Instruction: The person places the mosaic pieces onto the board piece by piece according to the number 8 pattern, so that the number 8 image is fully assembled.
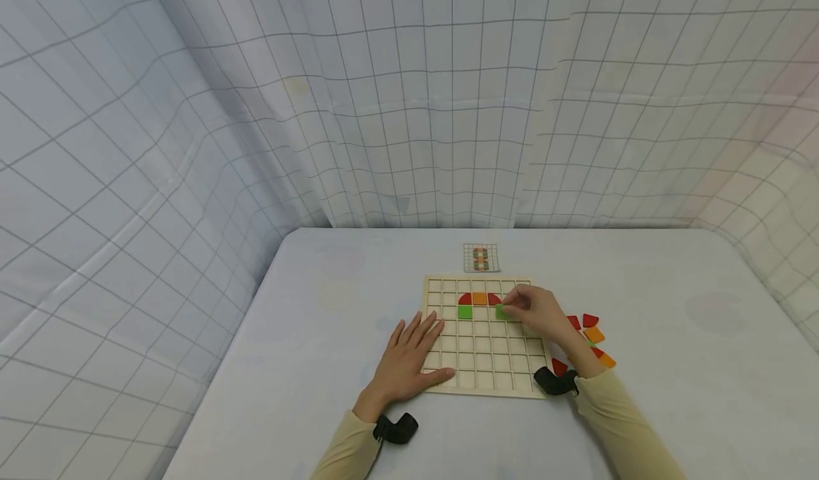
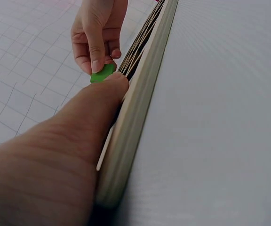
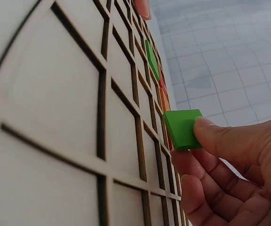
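My right hand (image 1: 534,311) pinches a green square tile (image 3: 182,128) between thumb and fingers, just over the wooden grid board (image 1: 484,392). In the head view that tile overlaps a cell below the right red quarter-round tile (image 1: 494,299). The top row also has an orange square tile (image 1: 480,298) between that red piece and another red quarter-round tile (image 1: 465,299). Under the left red piece sits a second green square tile (image 1: 465,312). My left hand (image 1: 406,363) rests with spread fingers on the board's left side, its thumb along the near left corner.
Right of the board, partly behind my right forearm, lie several loose tiles, among them a red quarter-round (image 1: 590,320) and an orange square (image 1: 595,335). A small card (image 1: 481,258) with a coloured grid pattern lies beyond the board's far edge. White grid curtains (image 1: 422,110) surround the table.
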{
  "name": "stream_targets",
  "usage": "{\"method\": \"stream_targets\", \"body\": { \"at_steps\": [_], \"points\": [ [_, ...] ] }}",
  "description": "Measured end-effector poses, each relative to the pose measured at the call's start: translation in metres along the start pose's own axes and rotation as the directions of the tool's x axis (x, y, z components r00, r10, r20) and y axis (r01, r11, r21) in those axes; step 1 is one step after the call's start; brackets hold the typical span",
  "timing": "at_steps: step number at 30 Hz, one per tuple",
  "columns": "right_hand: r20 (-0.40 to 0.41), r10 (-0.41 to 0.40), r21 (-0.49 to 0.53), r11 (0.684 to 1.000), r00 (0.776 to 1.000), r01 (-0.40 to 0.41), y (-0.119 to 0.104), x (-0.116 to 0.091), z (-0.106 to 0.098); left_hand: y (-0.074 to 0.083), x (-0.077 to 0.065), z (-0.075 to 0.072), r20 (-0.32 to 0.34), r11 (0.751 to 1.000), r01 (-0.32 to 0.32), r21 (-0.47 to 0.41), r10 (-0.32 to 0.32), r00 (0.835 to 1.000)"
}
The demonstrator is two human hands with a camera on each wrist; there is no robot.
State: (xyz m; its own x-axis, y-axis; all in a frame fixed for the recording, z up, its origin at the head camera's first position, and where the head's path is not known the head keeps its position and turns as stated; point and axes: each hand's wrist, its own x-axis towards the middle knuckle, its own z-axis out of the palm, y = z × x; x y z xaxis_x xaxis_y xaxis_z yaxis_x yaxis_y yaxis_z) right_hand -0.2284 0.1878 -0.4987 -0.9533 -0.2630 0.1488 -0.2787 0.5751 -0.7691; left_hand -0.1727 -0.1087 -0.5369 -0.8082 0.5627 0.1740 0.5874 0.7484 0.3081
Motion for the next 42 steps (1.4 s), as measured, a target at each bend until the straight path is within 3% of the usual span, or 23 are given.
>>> {"method": "stream_targets", "body": {
  "at_steps": [10,22,29,33,37,42],
  "points": [
    [0.026,0.009,-0.009,1.000,1.000,-0.009,-0.002,0.005,0.009,0.002,-0.002,0.000,-0.009,1.000,0.002,-0.006,-0.002,1.000],
    [0.020,0.094,-0.035,0.995,0.995,-0.094,-0.004,0.008,0.013,0.000,-0.003,0.002,-0.006,1.000,0.008,-0.006,-0.008,1.000],
    [0.040,0.073,-0.067,0.995,0.997,-0.070,-0.005,0.007,0.016,0.000,-0.001,0.002,-0.018,1.000,-0.010,0.002,0.010,1.000],
    [0.046,0.019,-0.054,0.998,0.999,-0.016,-0.004,0.002,0.014,0.000,-0.001,0.003,-0.022,1.000,-0.016,0.012,0.016,1.000],
    [0.020,-0.008,-0.038,0.999,1.000,0.009,0.001,-0.007,0.009,0.000,0.000,0.003,-0.022,1.000,-0.017,0.005,0.017,1.000],
    [-0.039,0.016,-0.070,0.997,0.999,-0.019,0.005,-0.018,-0.007,-0.001,0.000,0.003,-0.017,1.000,-0.004,0.005,0.004,1.000]
  ]
}}
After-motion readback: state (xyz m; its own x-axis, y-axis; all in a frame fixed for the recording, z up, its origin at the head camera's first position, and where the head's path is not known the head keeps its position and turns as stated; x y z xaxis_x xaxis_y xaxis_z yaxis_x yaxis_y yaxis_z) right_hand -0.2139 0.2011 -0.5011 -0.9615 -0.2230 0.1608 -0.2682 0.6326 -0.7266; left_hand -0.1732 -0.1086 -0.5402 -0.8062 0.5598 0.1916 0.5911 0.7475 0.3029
